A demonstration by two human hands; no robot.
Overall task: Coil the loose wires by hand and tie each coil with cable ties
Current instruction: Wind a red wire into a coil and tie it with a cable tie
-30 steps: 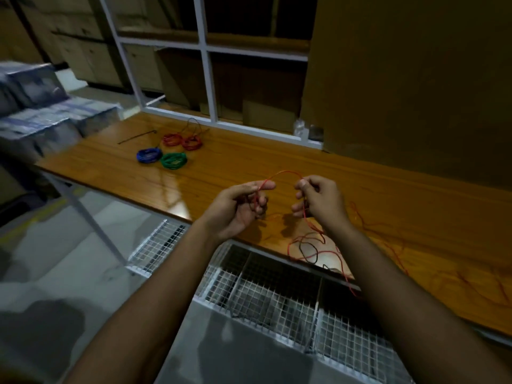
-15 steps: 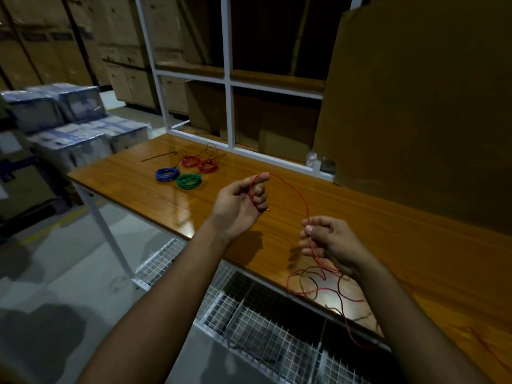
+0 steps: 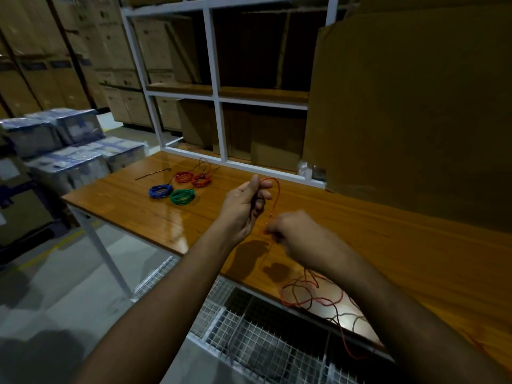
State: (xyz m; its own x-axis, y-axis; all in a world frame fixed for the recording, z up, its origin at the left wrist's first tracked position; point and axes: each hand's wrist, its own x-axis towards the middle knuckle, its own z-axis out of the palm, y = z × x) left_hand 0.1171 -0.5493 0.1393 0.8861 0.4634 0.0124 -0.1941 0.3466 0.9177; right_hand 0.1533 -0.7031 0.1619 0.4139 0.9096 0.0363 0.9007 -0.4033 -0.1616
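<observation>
Head camera looks down on a long polished wooden workbench [image 3: 388,245], above which the left hand [image 3: 243,209] is raised, thumb and fingers pinched on the end of a thin loose red wire [image 3: 275,195]. The wire arcs over that hand and drops to the right hand [image 3: 293,234], which is blurred but closed around the strand. The slack runs down into a loose tangle at the bench's near edge, spilling over a white wire-mesh tray [image 3: 263,342] below. Toward the bench's far left end lie finished coils: a blue coil [image 3: 160,191], a green coil [image 3: 182,196] and two red coils [image 3: 194,178]. This looks like the first loop forming; next, the right hand should feed slack round to the left.
</observation>
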